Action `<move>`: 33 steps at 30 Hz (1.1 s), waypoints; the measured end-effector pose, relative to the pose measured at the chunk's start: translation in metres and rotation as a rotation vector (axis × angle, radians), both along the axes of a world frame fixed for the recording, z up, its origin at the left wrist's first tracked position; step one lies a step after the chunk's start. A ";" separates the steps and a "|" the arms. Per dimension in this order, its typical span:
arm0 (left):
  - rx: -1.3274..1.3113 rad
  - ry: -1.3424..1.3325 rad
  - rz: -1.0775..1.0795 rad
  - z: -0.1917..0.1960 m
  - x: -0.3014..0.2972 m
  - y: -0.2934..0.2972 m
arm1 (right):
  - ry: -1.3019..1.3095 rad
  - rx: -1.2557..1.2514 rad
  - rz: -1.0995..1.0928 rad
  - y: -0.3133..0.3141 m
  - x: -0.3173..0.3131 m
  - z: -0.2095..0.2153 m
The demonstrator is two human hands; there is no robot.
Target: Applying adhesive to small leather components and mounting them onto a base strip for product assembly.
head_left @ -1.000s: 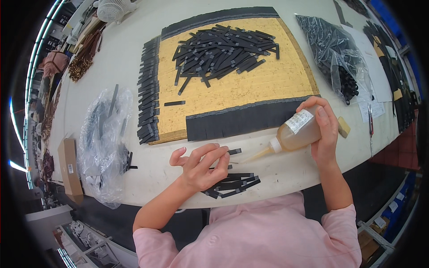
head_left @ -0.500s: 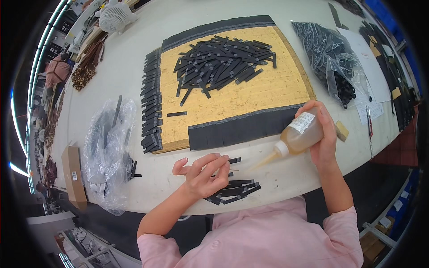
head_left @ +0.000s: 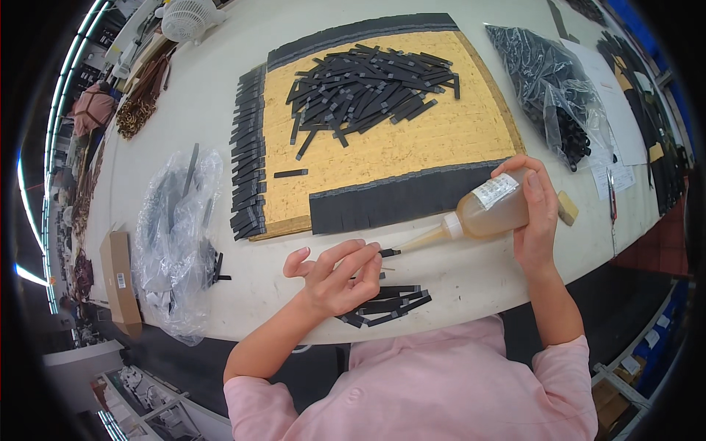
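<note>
My right hand (head_left: 540, 220) is wrapped round a squeeze bottle (head_left: 482, 220) of amber liquid, tilted so its long tapered nozzle points left and down. The nozzle tip reaches the end of a small black strip (head_left: 390, 252), which the fingers of my left hand (head_left: 332, 281) pinch. A thin stick (head_left: 388, 269) shows beside those fingers. Below my left hand, several loose black strips (head_left: 397, 303) lie at the table's near edge. Beyond both hands is a yellow board (head_left: 412, 158) carrying a heap of black strips (head_left: 368, 92), with more strips lined along its edges.
To the left are a clear plastic bag (head_left: 176, 250) and a cardboard box (head_left: 120, 283). A bag of black pieces (head_left: 548, 95), a yellowish block (head_left: 567, 209) and a red pen-like tool (head_left: 612, 202) lie on the right. A white fan (head_left: 187, 18) stands at the back left.
The bottle has tilted flatter, and its nozzle tip has moved left and up to the strip. My left hand has raised the strip slightly.
</note>
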State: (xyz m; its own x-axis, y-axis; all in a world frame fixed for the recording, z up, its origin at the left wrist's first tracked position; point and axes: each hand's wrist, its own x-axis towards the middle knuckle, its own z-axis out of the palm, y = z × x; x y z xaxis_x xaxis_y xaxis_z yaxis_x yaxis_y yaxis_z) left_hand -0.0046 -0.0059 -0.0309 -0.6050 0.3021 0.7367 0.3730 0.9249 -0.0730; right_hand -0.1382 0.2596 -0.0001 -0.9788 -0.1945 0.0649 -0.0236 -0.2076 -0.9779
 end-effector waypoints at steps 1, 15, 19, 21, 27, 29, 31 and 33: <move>0.002 0.008 0.003 0.000 0.000 0.001 | -0.003 0.000 0.001 0.000 0.000 0.000; 0.017 0.006 0.004 -0.003 -0.002 0.001 | 0.019 0.024 0.008 0.000 -0.001 -0.003; 0.015 0.008 -0.025 -0.001 -0.001 0.000 | 0.018 0.031 0.013 0.001 0.001 0.000; 0.015 0.002 -0.055 -0.001 -0.002 0.000 | 0.018 0.039 0.019 0.002 0.000 0.000; 0.033 0.005 0.006 0.000 -0.003 0.003 | 0.019 0.047 0.043 0.003 0.000 -0.002; 0.037 0.010 0.014 0.000 -0.002 0.002 | -0.010 0.018 0.050 0.003 -0.001 0.001; 0.036 0.009 0.012 -0.001 -0.002 0.002 | -0.038 -0.011 0.054 0.002 -0.001 0.002; 0.033 0.008 0.007 -0.001 -0.002 0.002 | -0.040 -0.010 -0.016 0.000 -0.001 0.002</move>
State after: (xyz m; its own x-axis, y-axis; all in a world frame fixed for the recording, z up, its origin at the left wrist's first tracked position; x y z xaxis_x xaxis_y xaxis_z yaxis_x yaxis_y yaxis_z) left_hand -0.0065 -0.0036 -0.0317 -0.6011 0.2735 0.7509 0.3660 0.9295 -0.0456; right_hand -0.1397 0.2599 0.0019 -0.9836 -0.1781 0.0277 0.0118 -0.2174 -0.9760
